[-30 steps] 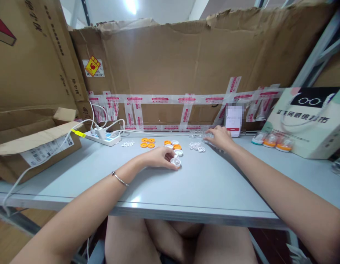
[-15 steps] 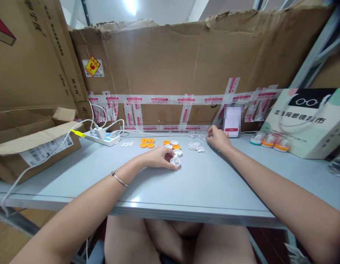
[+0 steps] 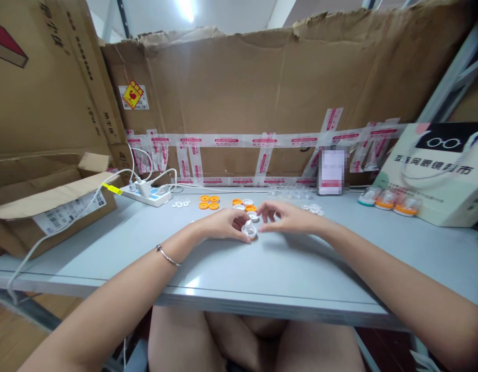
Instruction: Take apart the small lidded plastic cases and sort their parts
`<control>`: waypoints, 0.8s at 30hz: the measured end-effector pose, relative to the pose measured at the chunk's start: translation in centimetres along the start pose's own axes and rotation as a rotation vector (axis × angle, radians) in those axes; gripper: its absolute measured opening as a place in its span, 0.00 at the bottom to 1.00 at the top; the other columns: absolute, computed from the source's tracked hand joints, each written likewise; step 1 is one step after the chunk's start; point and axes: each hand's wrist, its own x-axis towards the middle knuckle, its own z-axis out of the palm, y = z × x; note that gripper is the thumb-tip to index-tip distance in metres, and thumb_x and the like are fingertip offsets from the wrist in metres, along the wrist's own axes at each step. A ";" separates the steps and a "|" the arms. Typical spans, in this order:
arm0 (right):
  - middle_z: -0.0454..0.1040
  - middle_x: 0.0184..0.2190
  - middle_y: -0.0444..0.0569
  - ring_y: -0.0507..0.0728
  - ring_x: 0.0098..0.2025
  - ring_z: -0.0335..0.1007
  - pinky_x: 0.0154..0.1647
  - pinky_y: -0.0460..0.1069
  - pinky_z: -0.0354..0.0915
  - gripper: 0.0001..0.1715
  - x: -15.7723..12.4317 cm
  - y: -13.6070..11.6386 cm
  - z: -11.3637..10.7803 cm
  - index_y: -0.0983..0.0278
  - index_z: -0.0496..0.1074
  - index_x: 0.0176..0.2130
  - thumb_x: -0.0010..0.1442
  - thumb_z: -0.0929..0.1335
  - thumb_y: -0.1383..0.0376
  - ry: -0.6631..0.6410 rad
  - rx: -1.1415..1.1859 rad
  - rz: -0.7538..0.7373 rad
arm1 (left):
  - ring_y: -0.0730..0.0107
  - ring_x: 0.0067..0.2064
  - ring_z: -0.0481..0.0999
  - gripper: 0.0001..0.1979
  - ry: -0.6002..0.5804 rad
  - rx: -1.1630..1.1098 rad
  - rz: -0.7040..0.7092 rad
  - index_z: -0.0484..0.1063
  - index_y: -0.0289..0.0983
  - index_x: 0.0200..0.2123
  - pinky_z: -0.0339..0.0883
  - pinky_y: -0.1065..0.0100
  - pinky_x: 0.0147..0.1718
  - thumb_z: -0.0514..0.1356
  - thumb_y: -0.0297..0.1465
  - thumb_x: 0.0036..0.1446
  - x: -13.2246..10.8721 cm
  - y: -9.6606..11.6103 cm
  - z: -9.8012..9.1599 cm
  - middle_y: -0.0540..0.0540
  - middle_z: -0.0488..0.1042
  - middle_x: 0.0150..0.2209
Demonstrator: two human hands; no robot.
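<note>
My left hand (image 3: 226, 225) rests on the table with its fingers curled around a small white round cup (image 3: 249, 232) that shows some orange at its base. A small white piece (image 3: 249, 224) stands up inside this cup. To the right, my right hand (image 3: 280, 217) hovers with fingers bent and thumb apart, close to the cup. I can make out nothing between its fingertips. Just beyond the hands, orange discs (image 3: 238, 202) and white cups (image 3: 247, 202) sit in a cluster, one white cup (image 3: 253, 217) nearly touching the left fingers.
Orange discs (image 3: 209, 202) and small clear-white pieces (image 3: 181, 203) lie left. Behind my right hand are clear cups (image 3: 293, 191) and white pieces (image 3: 313, 209). A phone (image 3: 333, 170), domed items (image 3: 386, 200) and a paper bag (image 3: 432, 170) stand right; a power strip (image 3: 154, 196) and carton (image 3: 53, 201) left.
My right hand has drawn back from the clear cups by the phone and moved left and nearer, beside the white cup. My left hand keeps its hold. The view has shifted slightly.
</note>
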 end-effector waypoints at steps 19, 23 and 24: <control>0.61 0.24 0.40 0.49 0.25 0.56 0.24 0.45 0.53 0.21 0.7 0.0 4.1 0.64 0.63 0.33 0.44 0.69 0.54 0.026 0.144 -0.026 | 0.70 0.40 0.69 0.09 0.141 0.215 0.128 0.66 0.35 0.35 0.66 0.69 0.35 0.59 0.31 0.49 -0.4 1.9 -0.1 0.45 0.68 0.38; 0.60 0.22 0.39 0.48 0.24 0.55 0.23 0.44 0.53 0.16 0.7 -0.2 4.6 0.64 0.61 0.29 0.45 0.69 0.58 0.016 0.222 -0.038 | 0.69 0.38 0.69 0.04 0.169 0.419 0.179 0.69 0.35 0.31 0.63 0.68 0.36 0.57 0.24 0.49 -0.4 2.4 0.3 0.47 0.70 0.34; 0.60 0.22 0.39 0.48 0.23 0.55 0.23 0.44 0.53 0.15 0.7 -0.3 4.7 0.64 0.61 0.29 0.45 0.69 0.59 0.011 0.240 -0.045 | 0.68 0.37 0.69 0.05 0.168 0.465 0.186 0.69 0.35 0.31 0.62 0.68 0.37 0.57 0.23 0.49 -0.4 2.6 0.4 0.46 0.70 0.34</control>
